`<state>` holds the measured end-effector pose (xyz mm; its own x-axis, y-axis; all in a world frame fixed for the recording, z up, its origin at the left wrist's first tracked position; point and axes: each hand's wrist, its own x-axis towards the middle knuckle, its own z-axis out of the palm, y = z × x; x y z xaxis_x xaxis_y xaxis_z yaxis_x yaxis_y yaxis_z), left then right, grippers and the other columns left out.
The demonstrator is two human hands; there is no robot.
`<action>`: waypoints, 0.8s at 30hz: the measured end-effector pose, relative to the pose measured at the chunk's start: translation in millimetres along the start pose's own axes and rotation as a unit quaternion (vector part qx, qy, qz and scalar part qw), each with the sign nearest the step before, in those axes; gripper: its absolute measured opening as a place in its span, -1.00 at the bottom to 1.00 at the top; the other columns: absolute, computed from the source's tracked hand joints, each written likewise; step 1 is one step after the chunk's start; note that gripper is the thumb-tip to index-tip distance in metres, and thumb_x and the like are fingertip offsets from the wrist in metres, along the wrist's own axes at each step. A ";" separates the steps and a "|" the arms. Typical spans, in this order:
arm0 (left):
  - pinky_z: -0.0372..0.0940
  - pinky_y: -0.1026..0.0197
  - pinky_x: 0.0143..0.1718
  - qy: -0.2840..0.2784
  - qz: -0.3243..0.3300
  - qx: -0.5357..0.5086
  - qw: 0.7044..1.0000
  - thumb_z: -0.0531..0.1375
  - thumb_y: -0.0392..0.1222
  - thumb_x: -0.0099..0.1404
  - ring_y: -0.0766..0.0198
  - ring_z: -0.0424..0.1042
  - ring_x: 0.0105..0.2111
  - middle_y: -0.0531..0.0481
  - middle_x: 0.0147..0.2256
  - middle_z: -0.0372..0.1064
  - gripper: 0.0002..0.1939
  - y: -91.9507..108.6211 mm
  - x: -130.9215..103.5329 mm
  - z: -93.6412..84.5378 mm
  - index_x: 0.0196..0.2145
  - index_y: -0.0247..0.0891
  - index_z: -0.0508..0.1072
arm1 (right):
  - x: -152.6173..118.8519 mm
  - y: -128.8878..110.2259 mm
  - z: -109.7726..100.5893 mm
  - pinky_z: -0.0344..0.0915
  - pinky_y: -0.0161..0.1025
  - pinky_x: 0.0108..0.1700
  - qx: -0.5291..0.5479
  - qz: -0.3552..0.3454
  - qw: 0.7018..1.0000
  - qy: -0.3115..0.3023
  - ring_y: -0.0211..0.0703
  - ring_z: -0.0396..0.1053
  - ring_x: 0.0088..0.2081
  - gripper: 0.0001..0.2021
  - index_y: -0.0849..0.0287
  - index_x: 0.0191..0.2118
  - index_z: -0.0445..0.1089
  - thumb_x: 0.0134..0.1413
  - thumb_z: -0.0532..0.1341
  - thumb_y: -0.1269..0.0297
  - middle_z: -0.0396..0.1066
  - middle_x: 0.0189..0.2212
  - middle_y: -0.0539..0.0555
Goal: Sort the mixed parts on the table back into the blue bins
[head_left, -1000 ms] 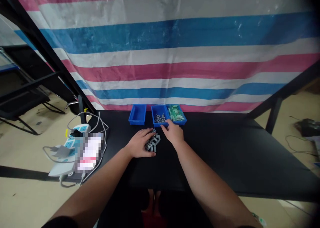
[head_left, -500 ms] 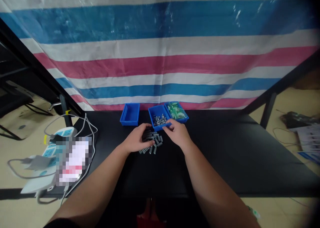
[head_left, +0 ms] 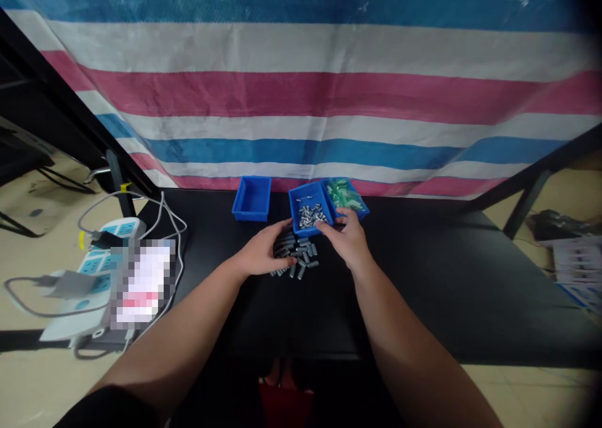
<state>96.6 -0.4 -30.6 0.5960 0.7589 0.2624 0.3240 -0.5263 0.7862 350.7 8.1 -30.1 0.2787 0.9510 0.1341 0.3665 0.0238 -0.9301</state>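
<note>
On the black table lies a pile of small grey metal cylinders [head_left: 301, 262]. My left hand [head_left: 263, 250] curves around the pile's left side with thumb and fingers apart, and its fingertips are partly hidden near the middle bin. Just beyond the pile is a blue plastic bin [head_left: 306, 232] of small shiny metal parts [head_left: 310, 215], too small to name exactly. My right hand [head_left: 348, 239] grips this bin at its front right corner, thumb over the rim and fingers along the right side.
A second blue bin [head_left: 250, 215], with nothing visible inside, stands at the back left. A third one, behind my right hand, holds green-and-clear pieces [head_left: 343, 193]. Power strips [head_left: 89, 271] with cables lie at the left edge. A striped sheet [head_left: 301, 96] hangs behind the table [head_left: 423, 277].
The view has tilted downward, so everything sits higher in the picture. My right hand's fingers have spread a little along the bin's side. My left hand stays around the pile.
</note>
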 end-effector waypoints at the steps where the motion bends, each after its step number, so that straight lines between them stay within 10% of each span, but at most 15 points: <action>1: 0.19 -0.33 0.29 0.001 -0.003 0.008 1.000 0.40 0.08 0.15 -0.23 0.26 0.29 -0.31 0.33 0.19 0.03 0.7 0.1 -0.2 0.43 -0.20 0.04 | -0.6 -1.1 0.0 0.51 0.09 -0.07 0.008 0.027 1.000 -0.002 0.05 0.52 -0.19 -0.24 0.11 0.11 0.29 -0.22 0.51 -0.04 0.45 -0.08 0.16; 13: 0.18 -0.33 0.30 0.001 0.001 -0.018 1.000 0.42 0.03 0.13 -0.21 0.27 0.29 -0.29 0.32 0.21 0.04 -0.8 -1.0 -0.8 0.44 -0.16 0.04 | -10.1 -27.1 4.2 0.60 0.16 -0.15 0.216 0.181 0.957 -0.071 0.01 0.57 -0.23 -0.45 -0.06 0.04 0.21 -0.08 0.40 0.29 0.43 -0.18 -0.01; 24: 0.00 -0.36 0.39 0.024 0.036 -0.076 0.996 0.46 -0.03 0.11 -0.23 0.06 0.39 -0.22 0.43 0.00 0.17 -2.5 -0.6 0.5 0.49 -0.07 -0.12 | -12.6 -29.8 7.1 0.48 0.28 0.08 0.325 0.106 0.931 -0.125 0.13 0.43 0.11 -0.40 -0.08 0.08 0.31 -0.15 0.37 0.41 0.45 0.00 0.03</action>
<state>95.7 0.2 -33.0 0.5766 0.7410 0.3441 0.1642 -0.5177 0.8397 330.0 -2.4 -6.6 0.0374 0.9958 -0.0834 -0.3112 -0.0677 -0.9479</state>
